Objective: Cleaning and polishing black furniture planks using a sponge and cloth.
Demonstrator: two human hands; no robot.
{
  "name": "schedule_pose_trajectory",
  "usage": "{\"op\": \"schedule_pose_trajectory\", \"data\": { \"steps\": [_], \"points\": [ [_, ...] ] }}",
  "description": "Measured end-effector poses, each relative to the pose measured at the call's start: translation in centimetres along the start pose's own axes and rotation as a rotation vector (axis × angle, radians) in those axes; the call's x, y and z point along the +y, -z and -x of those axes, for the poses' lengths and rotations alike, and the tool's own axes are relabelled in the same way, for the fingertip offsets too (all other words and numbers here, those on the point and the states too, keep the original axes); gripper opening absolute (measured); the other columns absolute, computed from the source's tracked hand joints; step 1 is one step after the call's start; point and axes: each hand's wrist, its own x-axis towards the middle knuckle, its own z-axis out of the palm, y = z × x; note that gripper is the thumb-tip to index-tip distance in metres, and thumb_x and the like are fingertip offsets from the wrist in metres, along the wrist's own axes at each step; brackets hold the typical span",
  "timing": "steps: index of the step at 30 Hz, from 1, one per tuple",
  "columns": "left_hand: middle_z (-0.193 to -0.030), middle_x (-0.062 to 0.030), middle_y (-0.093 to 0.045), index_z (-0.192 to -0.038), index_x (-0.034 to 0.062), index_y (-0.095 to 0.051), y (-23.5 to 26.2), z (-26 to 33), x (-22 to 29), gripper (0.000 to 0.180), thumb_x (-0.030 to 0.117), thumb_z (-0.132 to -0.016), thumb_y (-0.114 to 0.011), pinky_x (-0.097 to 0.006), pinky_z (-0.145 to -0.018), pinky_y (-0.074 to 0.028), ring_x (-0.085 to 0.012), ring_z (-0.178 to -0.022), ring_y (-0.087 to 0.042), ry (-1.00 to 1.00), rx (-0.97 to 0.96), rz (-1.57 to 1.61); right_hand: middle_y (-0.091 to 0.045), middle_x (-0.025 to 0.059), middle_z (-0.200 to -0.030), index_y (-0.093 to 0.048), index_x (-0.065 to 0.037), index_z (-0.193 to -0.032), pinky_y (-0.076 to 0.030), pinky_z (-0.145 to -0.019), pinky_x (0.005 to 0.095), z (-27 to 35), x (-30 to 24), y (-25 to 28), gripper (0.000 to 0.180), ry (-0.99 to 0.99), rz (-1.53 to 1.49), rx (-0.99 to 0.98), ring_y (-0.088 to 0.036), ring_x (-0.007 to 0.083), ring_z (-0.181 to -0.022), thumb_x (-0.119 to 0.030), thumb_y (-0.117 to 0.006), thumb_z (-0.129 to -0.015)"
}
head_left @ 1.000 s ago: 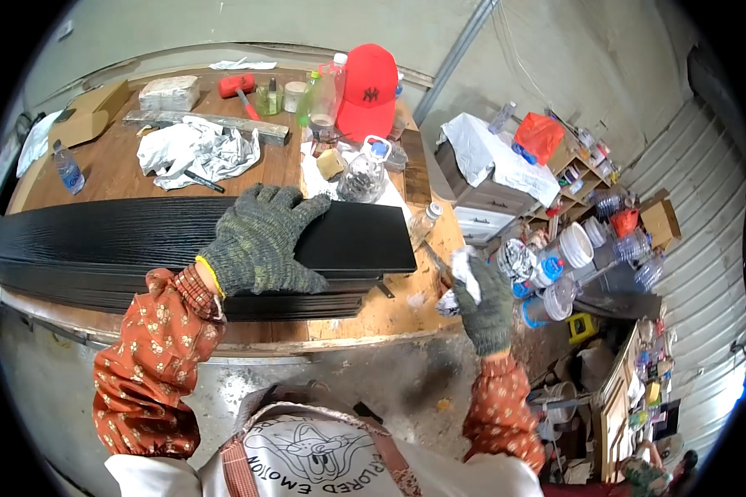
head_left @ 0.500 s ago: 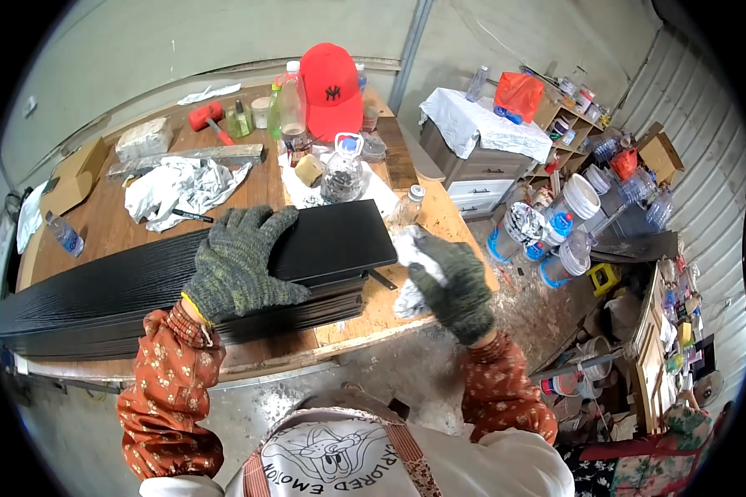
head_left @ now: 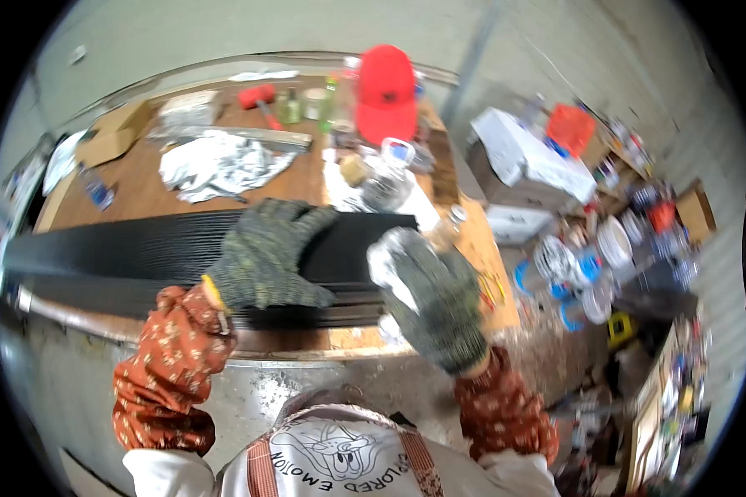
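Note:
A stack of long black boards (head_left: 124,246) with a grooved grain lies along the near side of the wooden table (head_left: 137,182). My left hand (head_left: 265,257), in a grey-green knit glove, rests on the top board with its fingers spread. At the stack's right end, my right hand (head_left: 439,311), gloved alike, grips a crumpled white cloth (head_left: 392,263). The cloth is against the board's end, and the glove hides part of both. Motion blurs the picture somewhat.
Behind the boards lie a white rag (head_left: 215,164), a red mallet (head_left: 257,96), a red cap (head_left: 386,95) and a clear jug (head_left: 387,184). A small bottle (head_left: 449,225) and yellow-handled tool (head_left: 492,288) are at right. Buckets (head_left: 613,242) stand on the floor beyond.
My right hand has brought the white cloth leftward onto the board's end. The left hand stays flat on the top board. The whole view has shifted, and the yellow-handled tool now shows.

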Motion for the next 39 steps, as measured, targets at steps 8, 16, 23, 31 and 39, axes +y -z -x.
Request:
{"op": "schedule_pose_trajectory", "data": {
  "steps": [8,16,23,31,39],
  "points": [
    [-0.131,-0.0183,-0.049,-0.137,0.0107,-0.044,0.3,-0.3,0.4,0.099,0.067,-0.06,-0.071,-0.047,-0.104,-0.033,-0.0353,-0.12,-0.047,0.019,-0.01,-0.011,-0.063,0.0169,-0.117,-0.064,-0.001,-0.112,-0.041,-0.093,0.0408,-3.5,3.5,-0.3,0.031,0.05,-0.152,-0.041,-0.059,0.0325,-0.107,-0.014,-0.063,-0.084],
    [-0.131,-0.0218,-0.048,-0.14,0.0078,-0.04,0.8,0.1,0.3,0.104,0.067,-0.06,-0.071,-0.049,-0.107,-0.029,-0.0379,-0.122,-0.045,0.026,-0.065,0.063,-0.06,0.0157,-0.123,-0.061,-0.005,-0.119,-0.041,-0.096,0.0417,-4.1,4.3,-0.4,0.035,0.069,-0.153,-0.14,-0.057,0.0335,-0.109,-0.015,-0.064,-0.085],
    [-0.128,-0.019,-0.05,-0.144,0.0135,-0.035,-2.0,0.2,-0.6,0.11,0.063,-0.055,-0.076,-0.048,-0.102,-0.034,-0.0378,-0.114,-0.049,-0.004,0.132,0.029,-0.059,0.0169,-0.124,-0.06,-0.002,-0.121,-0.039,-0.101,0.0398,-4.7,6.9,-3.3,0.035,0.053,-0.413,-0.111,-0.055,0.0315,-0.115,-0.015,-0.059,-0.089],
    [-0.127,-0.0182,-0.05,-0.123,0.0079,-0.053,0.7,13.0,-11.2,0.078,0.066,-0.071,-0.064,-0.05,-0.109,-0.03,-0.0344,-0.123,-0.045,0.083,0.358,-0.117,-0.06,0.0177,-0.119,-0.055,-0.003,-0.125,-0.046,-0.091,0.0385,-1.3,9.1,1.7,0.04,-0.471,-0.129,-0.312,-0.058,0.0305,-0.108,-0.026,-0.058,-0.092],
    [-0.134,-0.0159,-0.05,-0.128,0.0084,-0.053,-0.4,28.1,-24.8,0.065,0.052,-0.082,-0.063,-0.053,-0.114,-0.021,-0.0345,-0.131,-0.04,0.295,0.765,-0.341,-0.053,0.0204,-0.131,-0.048,0.0,-0.132,-0.033,-0.106,0.0408,-10.1,-7.0,-4.1,0.047,0.209,-0.031,-0.278,-0.049,0.0347,-0.122,-0.022,-0.056,-0.091]
  ]
}}
